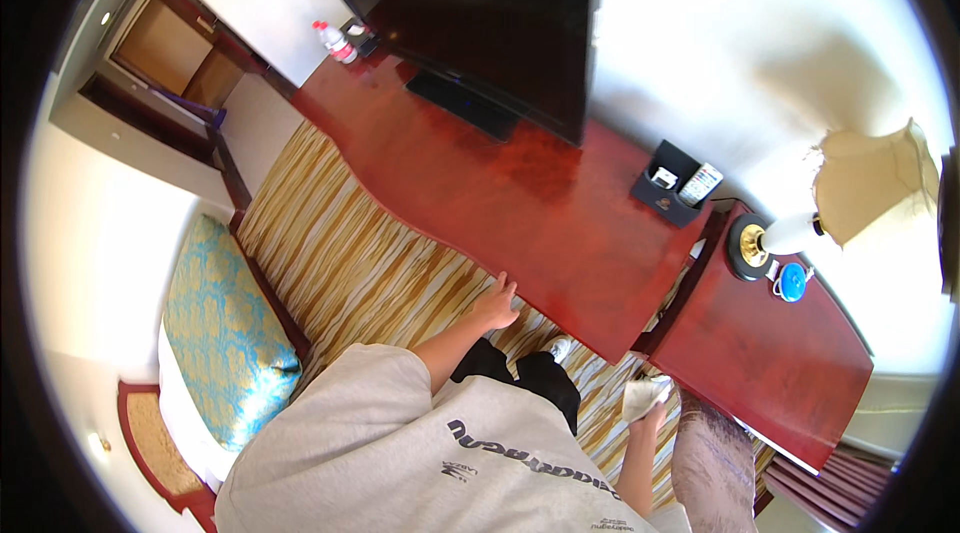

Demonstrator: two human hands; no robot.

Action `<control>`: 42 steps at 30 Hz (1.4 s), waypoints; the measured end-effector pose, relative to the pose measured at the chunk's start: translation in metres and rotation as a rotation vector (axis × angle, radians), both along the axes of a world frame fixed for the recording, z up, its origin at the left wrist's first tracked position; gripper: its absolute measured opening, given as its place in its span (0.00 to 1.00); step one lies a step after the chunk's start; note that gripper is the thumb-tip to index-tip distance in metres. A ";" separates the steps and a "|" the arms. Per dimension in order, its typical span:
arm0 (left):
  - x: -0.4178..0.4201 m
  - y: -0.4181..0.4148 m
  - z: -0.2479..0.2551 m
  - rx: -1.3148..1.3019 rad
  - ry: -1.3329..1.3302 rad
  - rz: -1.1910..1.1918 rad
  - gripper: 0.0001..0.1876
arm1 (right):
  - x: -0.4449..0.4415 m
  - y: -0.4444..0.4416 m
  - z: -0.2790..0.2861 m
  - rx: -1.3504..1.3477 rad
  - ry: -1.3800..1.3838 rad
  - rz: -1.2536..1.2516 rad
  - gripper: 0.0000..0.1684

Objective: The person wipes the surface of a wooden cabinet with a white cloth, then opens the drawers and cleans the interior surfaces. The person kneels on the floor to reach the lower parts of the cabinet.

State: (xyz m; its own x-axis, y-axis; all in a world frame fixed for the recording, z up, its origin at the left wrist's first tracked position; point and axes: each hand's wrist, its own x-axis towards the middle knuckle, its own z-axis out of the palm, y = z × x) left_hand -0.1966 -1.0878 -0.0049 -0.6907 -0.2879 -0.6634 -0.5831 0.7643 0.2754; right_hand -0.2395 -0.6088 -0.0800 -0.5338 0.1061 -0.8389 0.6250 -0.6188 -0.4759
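My left hand (pixel 496 304) is beside the front edge of a glossy red-brown wooden desk (pixel 480 195). Its fingers are apart and nothing is in it; whether the fingertips touch the edge I cannot tell. Lower right, my right hand (pixel 654 417) grips a folded cream cloth (pixel 643 396). That cloth hangs over the carpet, close to the gap between the desk and a lower wooden cabinet (pixel 780 353). A large black flat-screen television (pixel 480 30) stands on the back of the desk.
On the desk, a black organizer box (pixel 664 191) holds a remote control (pixel 700 184); plastic bottles (pixel 335 41) stand at its far end. The cabinet carries a table lamp (pixel 862 180) and a blue round object (pixel 792 282). A bed (pixel 232 330) lies left, an upholstered seat (pixel 712 450) right.
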 end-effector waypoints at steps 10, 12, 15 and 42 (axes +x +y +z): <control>0.168 -0.057 -0.070 0.179 -0.082 0.177 0.29 | -0.071 -0.273 0.077 1.187 1.212 1.215 0.33; 0.210 -0.079 -0.085 0.218 -0.141 0.215 0.28 | -0.060 -0.312 0.060 1.318 1.043 1.611 0.40; 0.272 -0.116 -0.107 0.196 -0.137 0.125 0.27 | -0.036 -0.344 0.038 1.475 0.855 1.832 0.44; 0.425 -0.264 -0.172 0.215 -0.067 0.840 0.19 | -0.003 -0.745 0.037 1.109 1.455 2.079 0.52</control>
State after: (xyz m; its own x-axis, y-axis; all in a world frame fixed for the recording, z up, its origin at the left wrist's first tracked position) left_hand 0.2284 -1.3522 -0.1767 -0.2632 -0.5490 -0.7933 -0.9509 0.0089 0.3094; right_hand -0.2421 -1.3540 -0.0427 -0.3019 -0.9218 -0.2433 -0.8380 0.3782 -0.3933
